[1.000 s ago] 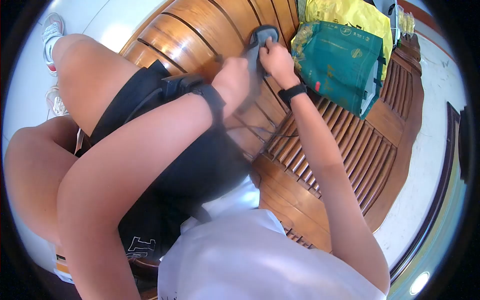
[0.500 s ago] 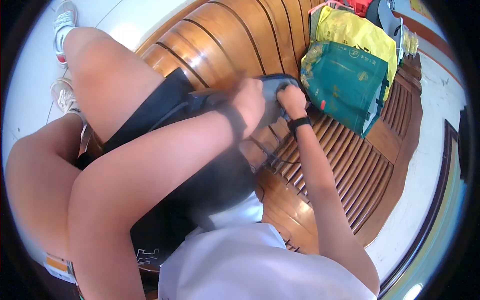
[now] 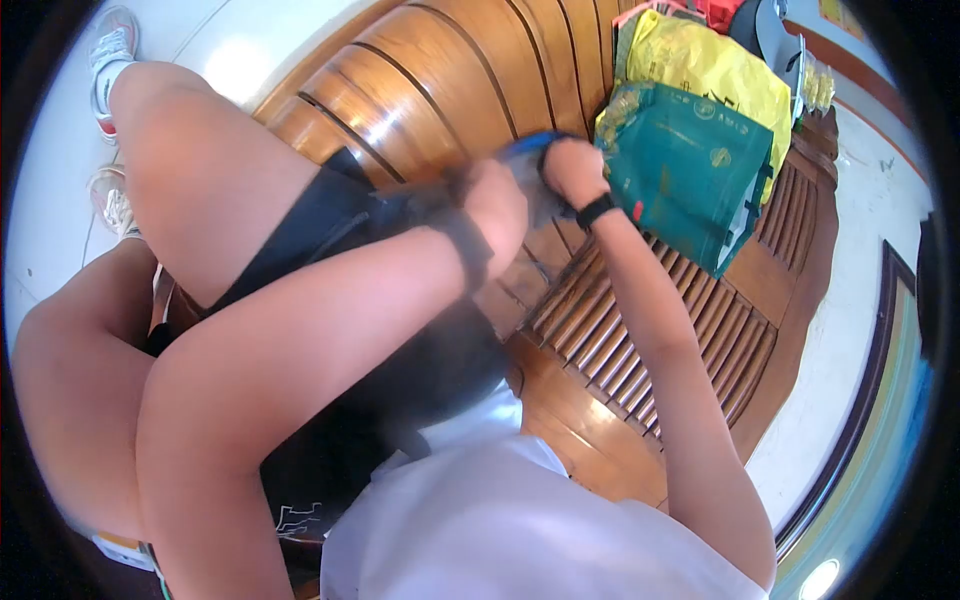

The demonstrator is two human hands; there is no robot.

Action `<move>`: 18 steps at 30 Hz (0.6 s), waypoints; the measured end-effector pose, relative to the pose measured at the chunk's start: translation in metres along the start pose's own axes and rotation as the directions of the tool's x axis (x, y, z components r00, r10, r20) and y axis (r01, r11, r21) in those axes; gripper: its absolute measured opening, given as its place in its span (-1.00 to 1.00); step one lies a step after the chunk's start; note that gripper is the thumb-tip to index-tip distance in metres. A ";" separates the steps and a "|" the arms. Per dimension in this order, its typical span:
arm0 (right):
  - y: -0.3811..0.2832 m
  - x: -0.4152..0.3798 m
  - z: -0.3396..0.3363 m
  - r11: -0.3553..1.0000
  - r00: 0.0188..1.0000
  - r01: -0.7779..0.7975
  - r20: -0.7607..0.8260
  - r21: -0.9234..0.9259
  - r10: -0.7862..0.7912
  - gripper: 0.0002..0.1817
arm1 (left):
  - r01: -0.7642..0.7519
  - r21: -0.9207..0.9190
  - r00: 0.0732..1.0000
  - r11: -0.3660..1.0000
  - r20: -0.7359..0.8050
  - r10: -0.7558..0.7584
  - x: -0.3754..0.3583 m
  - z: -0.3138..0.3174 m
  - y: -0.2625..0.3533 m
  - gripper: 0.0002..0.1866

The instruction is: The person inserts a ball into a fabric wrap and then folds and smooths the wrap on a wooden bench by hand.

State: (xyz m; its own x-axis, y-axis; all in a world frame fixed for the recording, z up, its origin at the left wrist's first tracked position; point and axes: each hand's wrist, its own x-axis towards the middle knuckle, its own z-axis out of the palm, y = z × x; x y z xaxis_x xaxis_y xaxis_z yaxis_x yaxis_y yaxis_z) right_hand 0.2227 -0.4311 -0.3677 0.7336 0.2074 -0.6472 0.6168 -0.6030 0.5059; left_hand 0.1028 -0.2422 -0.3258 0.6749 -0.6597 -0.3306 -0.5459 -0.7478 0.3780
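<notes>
My right hand [image 3: 575, 172], with a black band at its wrist, has its fingers curled round the edge of a soft grey bag-like item [image 3: 535, 185] with a blue rim. Beside it on the left is my left hand [image 3: 496, 203], blurred and also closed against the grey item. A dark wristband [image 3: 466, 245] circles the left wrist. The item's exact kind cannot be made out through the blur. Both hands are over the wooden bench, beside the black shorts [image 3: 310, 230] on my lap.
On the bench [image 3: 440, 80] stand a dark green bag [image 3: 690, 170] and a yellow bag [image 3: 710, 60], just beyond my right hand. The slatted backrest [image 3: 640, 340] runs along the right, against a white wall. Tiled floor [image 3: 180, 30] lies at upper left.
My right hand has shifted slightly up and left, and the grey item's blue rim now shows. A thin dark cord below the hands has gone from sight. My left hand stays nearly in place.
</notes>
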 end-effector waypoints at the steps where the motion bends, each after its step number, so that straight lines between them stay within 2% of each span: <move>1: 0.008 -0.001 0.017 0.999 0.999 0.012 0.043 -0.031 -0.011 -0.76 | 0.015 -0.006 1.000 1.000 -0.010 -0.015 0.004 0.003 -0.001 -0.76; 4: 0.026 -0.022 0.049 0.999 0.971 -0.020 0.236 -0.031 0.027 -0.74 | 0.007 -0.050 0.999 0.999 0.035 -0.006 0.008 0.004 0.003 -0.72; 5: 0.028 -0.024 0.055 0.998 0.953 -0.050 0.297 -0.046 0.061 -0.73 | 0.001 -0.009 0.992 1.000 0.127 0.000 0.011 0.004 0.006 -0.70; 7: 0.021 -0.026 0.036 0.998 0.955 -0.061 0.287 -0.031 0.067 -0.71 | -0.045 0.069 0.948 0.997 0.318 0.021 0.018 0.004 0.017 -0.66; 8: 0.018 -0.025 0.030 0.996 0.956 -0.084 0.282 -0.006 0.082 -0.71 | -0.037 0.125 0.906 0.991 0.423 -0.020 0.029 0.012 0.027 -0.62; 11: 0.006 -0.019 -0.001 0.995 0.969 -0.094 0.232 0.015 0.088 -0.68 | -0.107 0.124 0.887 0.987 0.460 0.038 0.011 -0.003 0.022 -0.59; 17: -0.016 0.007 -0.070 0.999 0.991 0.035 0.131 0.016 -0.037 -0.66 | -0.095 0.039 0.863 0.995 0.502 0.062 -0.001 -0.018 0.002 -0.53; 18: -0.016 0.009 -0.073 0.999 0.991 0.042 0.129 0.016 -0.043 -0.66 | -0.115 0.004 0.872 0.993 0.480 0.099 -0.003 -0.022 -0.003 -0.44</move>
State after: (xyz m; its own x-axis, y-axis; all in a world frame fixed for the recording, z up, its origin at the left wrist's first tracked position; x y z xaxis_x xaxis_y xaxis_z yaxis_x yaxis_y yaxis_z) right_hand 0.2400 -0.3635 -0.3397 0.6631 0.1321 -0.7368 0.6423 -0.6059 0.4694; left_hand 0.1134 -0.2357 -0.3065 0.2962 -0.6850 -0.6656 -0.6216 -0.6674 0.4102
